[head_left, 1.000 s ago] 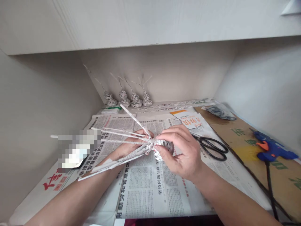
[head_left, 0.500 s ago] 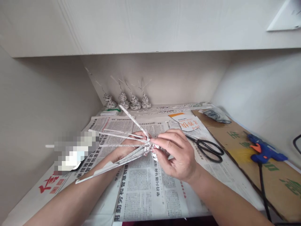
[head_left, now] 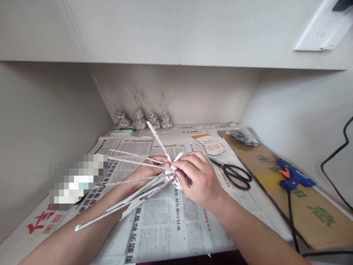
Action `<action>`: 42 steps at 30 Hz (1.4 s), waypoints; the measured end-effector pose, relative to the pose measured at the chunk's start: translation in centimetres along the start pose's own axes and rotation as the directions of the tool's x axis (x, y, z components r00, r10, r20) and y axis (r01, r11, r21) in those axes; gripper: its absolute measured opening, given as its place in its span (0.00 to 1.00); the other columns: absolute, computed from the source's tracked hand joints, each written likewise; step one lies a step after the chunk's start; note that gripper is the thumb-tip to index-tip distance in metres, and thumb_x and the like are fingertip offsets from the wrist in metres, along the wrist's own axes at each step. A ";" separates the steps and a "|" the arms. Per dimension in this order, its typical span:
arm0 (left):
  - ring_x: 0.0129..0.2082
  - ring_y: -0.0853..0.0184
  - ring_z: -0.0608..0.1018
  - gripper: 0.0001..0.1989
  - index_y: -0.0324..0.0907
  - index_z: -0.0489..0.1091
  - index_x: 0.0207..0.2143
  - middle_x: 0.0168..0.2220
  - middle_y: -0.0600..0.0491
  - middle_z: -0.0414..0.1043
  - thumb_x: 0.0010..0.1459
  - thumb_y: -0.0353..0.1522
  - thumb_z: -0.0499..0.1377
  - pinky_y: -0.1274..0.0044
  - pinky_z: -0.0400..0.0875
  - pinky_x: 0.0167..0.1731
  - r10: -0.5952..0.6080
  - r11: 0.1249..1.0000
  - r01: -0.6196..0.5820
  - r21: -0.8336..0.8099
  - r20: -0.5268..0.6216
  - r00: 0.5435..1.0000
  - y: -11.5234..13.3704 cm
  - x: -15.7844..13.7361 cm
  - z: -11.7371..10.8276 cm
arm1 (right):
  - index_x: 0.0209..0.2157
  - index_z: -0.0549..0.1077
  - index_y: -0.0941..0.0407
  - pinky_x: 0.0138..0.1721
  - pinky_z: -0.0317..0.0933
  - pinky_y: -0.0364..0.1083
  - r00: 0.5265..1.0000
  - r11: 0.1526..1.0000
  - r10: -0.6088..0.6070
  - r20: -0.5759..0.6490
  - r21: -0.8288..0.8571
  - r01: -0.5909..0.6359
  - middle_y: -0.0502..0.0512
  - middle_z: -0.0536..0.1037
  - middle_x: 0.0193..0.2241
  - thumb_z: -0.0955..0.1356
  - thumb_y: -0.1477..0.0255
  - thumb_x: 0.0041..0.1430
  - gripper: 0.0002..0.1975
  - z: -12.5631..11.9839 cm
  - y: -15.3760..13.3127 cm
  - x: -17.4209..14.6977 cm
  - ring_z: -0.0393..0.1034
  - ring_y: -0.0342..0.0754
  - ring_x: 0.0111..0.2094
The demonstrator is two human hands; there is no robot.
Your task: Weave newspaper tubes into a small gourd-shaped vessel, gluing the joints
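Note:
Between my hands is a small weaving of rolled newspaper strips [head_left: 176,183], held a little above the newspaper-covered table. Several long paper strips [head_left: 138,179] fan out from it to the left, and one [head_left: 157,140] points up and away. My left hand [head_left: 149,171] is closed around the far left side of the weaving, its fingers partly hidden behind the strips. My right hand [head_left: 197,178] pinches a short white strip end [head_left: 178,159] at the top of the weaving with thumb and fingers.
Several gourd-shaped paper weavings [head_left: 139,119] stand along the back wall. Black scissors [head_left: 237,175] lie right of my hands. A blue glue gun [head_left: 293,175] with a black cord rests on cardboard [head_left: 275,198]. A plastic bag [head_left: 244,138] lies behind it. A blurred-out object [head_left: 79,180] lies left.
The view has shifted slightly. The weaving has turned a little, a short strip end now stands up by my right fingers, and the long strips on the left have swung lower.

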State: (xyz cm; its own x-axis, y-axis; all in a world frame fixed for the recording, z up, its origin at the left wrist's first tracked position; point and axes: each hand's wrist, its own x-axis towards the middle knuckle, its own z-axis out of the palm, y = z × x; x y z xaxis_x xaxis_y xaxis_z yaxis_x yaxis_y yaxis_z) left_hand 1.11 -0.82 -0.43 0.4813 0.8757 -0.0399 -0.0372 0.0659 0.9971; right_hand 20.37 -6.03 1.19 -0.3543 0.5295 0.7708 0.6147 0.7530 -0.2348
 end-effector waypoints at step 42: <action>0.17 0.73 0.70 0.15 0.37 0.67 0.26 0.20 0.56 0.70 0.44 0.36 0.69 0.80 0.62 0.18 0.035 0.975 -0.009 -0.221 0.113 0.993 0.2 -0.1 -0.1 | 0.53 0.72 0.47 0.46 0.64 0.55 0.983 0.992 0.115 0.142 0.040 -0.122 0.55 0.73 0.41 0.67 0.75 0.60 0.20 -2.5 -3.1 0.2 0.66 0.51 0.44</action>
State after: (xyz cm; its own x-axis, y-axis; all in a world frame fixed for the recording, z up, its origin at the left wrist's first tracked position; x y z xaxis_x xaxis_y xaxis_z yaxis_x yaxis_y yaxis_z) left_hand 0.99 -0.88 -0.24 0.5756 0.8177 0.0022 -0.2343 0.1623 0.9585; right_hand 20.18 -9.23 3.57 -0.3775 0.6627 0.6467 0.6243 0.6980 -0.3508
